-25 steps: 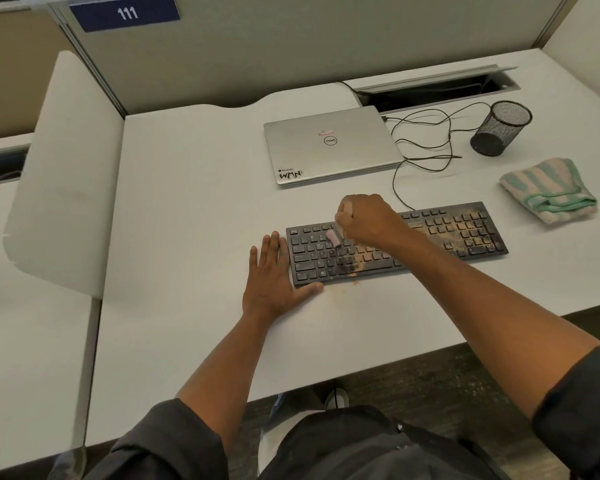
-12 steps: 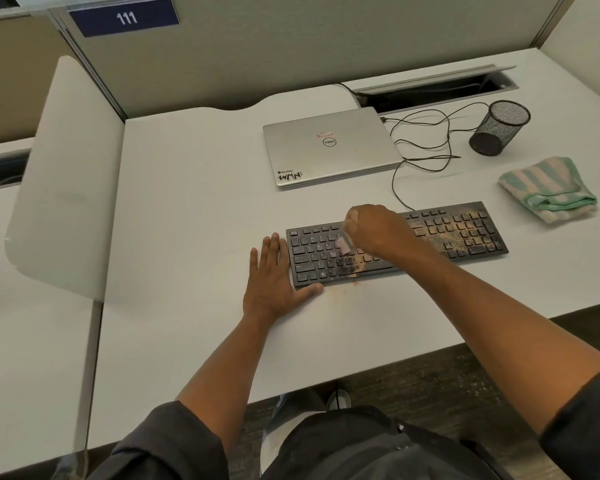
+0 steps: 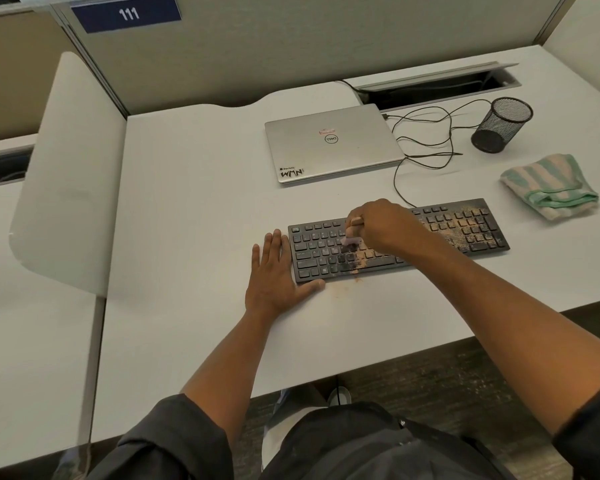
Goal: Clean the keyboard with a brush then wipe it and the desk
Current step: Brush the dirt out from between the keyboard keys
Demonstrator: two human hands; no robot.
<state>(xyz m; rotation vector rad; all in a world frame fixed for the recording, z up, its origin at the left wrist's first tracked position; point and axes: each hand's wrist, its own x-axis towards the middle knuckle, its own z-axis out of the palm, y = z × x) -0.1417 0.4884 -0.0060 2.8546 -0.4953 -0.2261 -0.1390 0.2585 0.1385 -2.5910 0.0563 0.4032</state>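
Brush (image 3: 352, 237): your right hand (image 3: 383, 225) grips it over the keyboard (image 3: 465, 230).
Left hand (image 3: 274, 271): flat on tabletop (image 3: 187, 202), at keyboard's 9 o'clock end.

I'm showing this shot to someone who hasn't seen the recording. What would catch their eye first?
Most striking is the black keyboard at mid-desk, dusted with tan grit, thickest at its right end. The right hand grips a small brush over the keys, while the left hand lies flat on the desk against the keyboard's left end. A striped green cloth waits at the right.
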